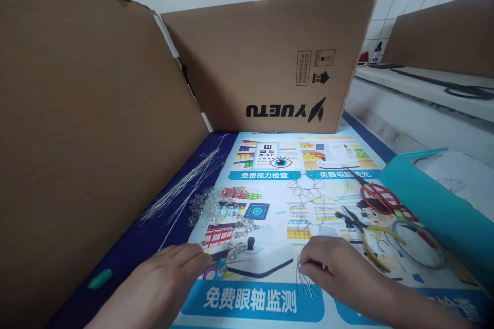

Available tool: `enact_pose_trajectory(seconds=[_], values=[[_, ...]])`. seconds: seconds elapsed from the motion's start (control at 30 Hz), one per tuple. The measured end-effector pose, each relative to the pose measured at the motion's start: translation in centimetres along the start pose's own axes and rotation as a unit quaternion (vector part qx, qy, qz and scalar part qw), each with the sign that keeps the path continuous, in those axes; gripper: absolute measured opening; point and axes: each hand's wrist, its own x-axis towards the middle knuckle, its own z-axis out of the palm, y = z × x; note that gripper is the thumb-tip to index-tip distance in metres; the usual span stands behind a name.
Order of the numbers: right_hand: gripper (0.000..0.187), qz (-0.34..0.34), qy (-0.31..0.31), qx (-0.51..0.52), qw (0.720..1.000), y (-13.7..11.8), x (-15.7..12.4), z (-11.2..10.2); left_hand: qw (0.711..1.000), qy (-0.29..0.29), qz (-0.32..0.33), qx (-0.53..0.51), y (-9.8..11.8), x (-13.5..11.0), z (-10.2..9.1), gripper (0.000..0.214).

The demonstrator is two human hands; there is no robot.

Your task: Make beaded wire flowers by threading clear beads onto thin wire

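Observation:
My left hand (170,277) rests on the printed poster (270,205) near the front edge, fingers closed round a thin dark tool whose tip pokes toward a few clear beads (231,254). A larger scatter of clear beads (216,205) lies just beyond it. My right hand (335,267) sits to the right, fingers pinched on a small bunch of thin wires (306,280) that fan out toward me. A tangle of fine wire (309,190) lies in the middle of the poster.
Cardboard walls (88,128) stand at the left and back. Long thin wires (185,185) lie along the left wall. Yellow-handled pliers (366,231), red scissors (376,195), a wire ring (419,244), a teal folder (440,205) and a green item (99,278) lie around.

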Motion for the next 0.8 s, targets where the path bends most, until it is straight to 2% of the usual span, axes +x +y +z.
enact_pose_trajectory(seconds=[0.1, 0.2, 0.37, 0.6, 0.8], values=[[0.018, -0.075, 0.061, -0.004, 0.995, -0.2, -0.3, 0.4, 0.993, -0.094, 0.045, 0.048, 2.8, 2.9, -0.3, 0.037], [0.021, -0.114, 0.089, -0.067, 0.987, -0.4, -0.5, 0.5, 0.986, -0.113, 0.104, 0.067, 5.3, 5.4, -0.1, 0.034], [0.015, -0.104, 0.059, -0.186, 0.975, -0.3, -0.6, 0.2, 0.974, -0.101, 0.176, 0.102, 7.9, 8.0, 0.4, 0.027], [0.015, -0.066, 0.023, -0.239, 0.968, 0.6, -0.3, -0.1, 0.975, -0.101, 0.165, 0.109, 8.7, 9.7, 1.2, 0.023], [0.014, -0.076, -0.037, -0.232, 0.969, 0.6, -0.1, 0.2, 0.977, -0.134, 0.145, 0.087, 7.6, 9.1, 1.3, 0.027]])
